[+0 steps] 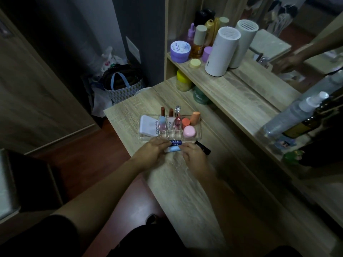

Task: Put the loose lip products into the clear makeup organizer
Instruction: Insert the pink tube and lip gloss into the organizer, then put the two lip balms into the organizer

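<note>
The clear makeup organizer [198, 134] stands on the wooden vanity top, holding a white compact, several lip sticks and tubes, and a pink round pot. Just in front of it lie two blue Nivea lip balms [174, 142] and a light blue stick [173, 149]. My left hand [156, 152] and my right hand [193, 154] close on these sticks from either side, fingers touching them. A black lip product [203, 147] lies on the desk right of my right hand, partly hidden by it.
A raised shelf [241, 97] behind carries jars, bottles and a white cylinder [220, 52]. A mirror stands at the right, with spray bottles [297, 114] before it. Yellow and green jars sit under the shelf. Bags lie on the floor at left.
</note>
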Motion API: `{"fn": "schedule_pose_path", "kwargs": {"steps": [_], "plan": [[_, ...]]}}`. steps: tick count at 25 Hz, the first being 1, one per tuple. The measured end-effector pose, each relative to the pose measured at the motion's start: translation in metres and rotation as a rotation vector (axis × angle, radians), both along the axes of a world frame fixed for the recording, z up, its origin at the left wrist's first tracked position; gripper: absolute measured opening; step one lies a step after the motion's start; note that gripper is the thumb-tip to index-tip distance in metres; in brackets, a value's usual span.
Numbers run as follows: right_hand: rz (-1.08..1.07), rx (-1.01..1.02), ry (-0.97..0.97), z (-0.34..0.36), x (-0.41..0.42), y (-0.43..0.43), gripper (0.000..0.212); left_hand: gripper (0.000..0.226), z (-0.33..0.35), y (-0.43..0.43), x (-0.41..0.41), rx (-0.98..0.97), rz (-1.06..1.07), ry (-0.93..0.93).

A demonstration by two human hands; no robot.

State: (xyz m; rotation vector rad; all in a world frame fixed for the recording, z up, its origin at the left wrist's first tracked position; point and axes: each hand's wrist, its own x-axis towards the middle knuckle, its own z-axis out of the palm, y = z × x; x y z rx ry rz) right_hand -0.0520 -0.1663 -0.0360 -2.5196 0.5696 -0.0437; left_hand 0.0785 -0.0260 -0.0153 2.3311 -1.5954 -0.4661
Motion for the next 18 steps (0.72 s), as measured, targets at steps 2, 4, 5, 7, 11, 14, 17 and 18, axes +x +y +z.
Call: {"fn": "schedule_pose_path", "kwargs": {"steps": [2,4,5,7,11,14,17,18], "plan": [[0.055,-0.035,0.066,-0.003,0.004,-0.001,0.036,0.057,-0.008,-0.004,-0.001,0.055,-0.008,-0.004],[0.073,-0.052,0.071,-0.005,0.006,-0.002,0.035,0.058,-0.013,-0.007,-0.002,0.094,0.009,-0.023],[0.079,-0.062,0.069,-0.004,0.007,-0.003,0.035,0.058,-0.014,-0.007,-0.003,0.092,0.022,-0.025],[0.111,-0.089,0.067,-0.002,0.007,-0.004,0.032,0.055,-0.016,-0.006,-0.004,0.05,0.048,-0.025],[0.106,-0.132,0.01,-0.003,-0.001,-0.013,0.026,0.039,-0.017,0.009,0.001,-0.038,0.073,-0.048],[0.098,-0.15,0.043,-0.002,-0.01,-0.019,0.025,0.04,-0.02,0.022,0.005,-0.019,0.085,-0.05],[0.163,-0.237,-0.052,0.004,-0.015,-0.019,0.024,0.031,-0.02,0.018,-0.008,-0.016,0.252,0.024],[0.196,-0.244,-0.08,0.004,-0.015,-0.018,0.024,0.03,-0.021,0.014,-0.015,-0.017,0.326,0.08]]}}
